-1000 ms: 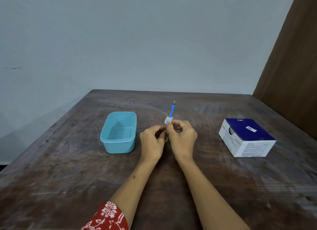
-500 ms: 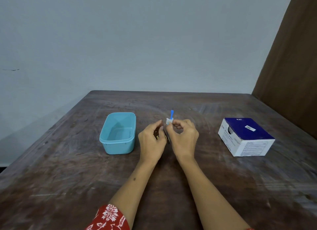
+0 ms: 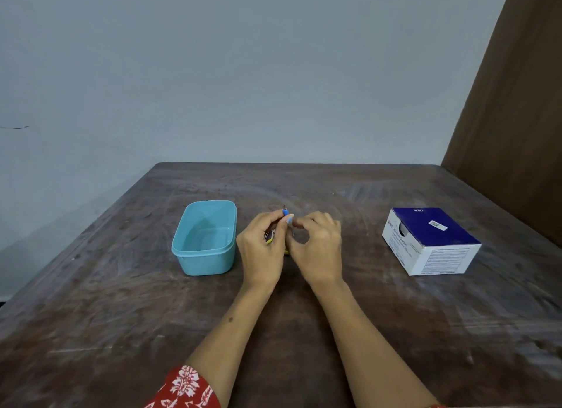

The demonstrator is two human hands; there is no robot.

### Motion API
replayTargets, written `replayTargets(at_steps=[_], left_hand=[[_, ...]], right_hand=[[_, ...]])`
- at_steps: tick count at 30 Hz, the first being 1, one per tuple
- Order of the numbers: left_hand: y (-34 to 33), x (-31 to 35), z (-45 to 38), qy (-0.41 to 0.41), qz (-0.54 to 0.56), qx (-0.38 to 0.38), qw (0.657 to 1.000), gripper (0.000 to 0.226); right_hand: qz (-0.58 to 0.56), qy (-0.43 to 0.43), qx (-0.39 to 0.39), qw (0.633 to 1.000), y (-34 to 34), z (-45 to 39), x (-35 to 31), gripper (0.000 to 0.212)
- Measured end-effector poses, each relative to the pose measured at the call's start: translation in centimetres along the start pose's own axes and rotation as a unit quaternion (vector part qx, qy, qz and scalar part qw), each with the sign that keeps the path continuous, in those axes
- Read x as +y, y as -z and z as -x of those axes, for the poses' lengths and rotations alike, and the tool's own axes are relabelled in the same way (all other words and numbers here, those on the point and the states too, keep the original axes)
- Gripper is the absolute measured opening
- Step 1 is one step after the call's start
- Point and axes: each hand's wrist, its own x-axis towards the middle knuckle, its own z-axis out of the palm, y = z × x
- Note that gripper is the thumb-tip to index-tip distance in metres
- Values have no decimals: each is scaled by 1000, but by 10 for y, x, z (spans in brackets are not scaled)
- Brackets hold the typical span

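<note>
A: Where's the thing atm?

B: Mid-table, lifted off the wood, btwn our two hands. The small blue piece [image 3: 286, 213] pokes up above the fingertips w/ a dark tip on top. The rest of it is hidden.

A: Who's got it?

B: Our left hand [image 3: 261, 246] has its fingers curled and pinches it near the top. That palm also has sth yellow-and-dark [image 3: 268, 240] tucked in it, too small to ID. Our right hand [image 3: 319, 243] curls thumb & forefinger into a ring and meets the piece from the side. It looks like a pinch too, tho the contact is partly hidden.

A: How do we reckon it handles?

B: Prob. very light, thin hard plastic, smooth, so slippery. The tip looks fine, maybe sharp or fragile. We'd keep fingertips on the blue body, not the tip, and go easy on the squeeze.

A: Anything else around?

B: A light-blue plastic tub [image 3: 206, 240] sits just left of the hands, w/ rounded corners and a glossy finish. A white & navy cardboard box [image 3: 431, 240] is well off to the right. The table [image 3: 121, 316] is dark worn wood, scuffed and matte.
</note>
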Motion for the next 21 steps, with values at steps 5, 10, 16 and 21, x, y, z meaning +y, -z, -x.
replayTargets(at_steps=[5, 10, 16, 21], left_hand=[[-1, -2, -1, 18, 13, 11, 1000, 14], [1, -3, -3, 26, 15, 24, 999, 15], [1, -3, -2, 11, 6, 24, 1000, 14], [3, -6, -3, 17, -3, 30, 999, 13]], right_hand=[[66, -61, -94, 992, -1, 0, 6, 13], [49, -20, -48, 997, 0, 1, -3, 7], [94, -53, -97, 989, -1, 1, -1, 8], [66, -33, -68, 995, -2, 2, -5, 6]])
